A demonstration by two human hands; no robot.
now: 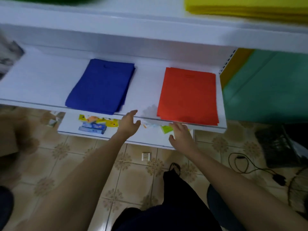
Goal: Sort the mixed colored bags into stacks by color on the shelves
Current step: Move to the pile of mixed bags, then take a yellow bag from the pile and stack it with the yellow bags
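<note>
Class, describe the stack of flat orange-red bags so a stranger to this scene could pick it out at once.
Find the wide white middle shelf, below the one carrying yellow bags. Two flat stacks lie on it; take the right-hand one, the stack of flat orange-red bags. Its neighbour to the left is a stack of dark blue bags.

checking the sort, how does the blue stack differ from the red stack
The blue stack lies left of the red stack, which sits at the right end of the shelf. The blue stack is skewed, its edges fanned; the red stack lies squarer. Both lie flat on one white shelf.
</note>
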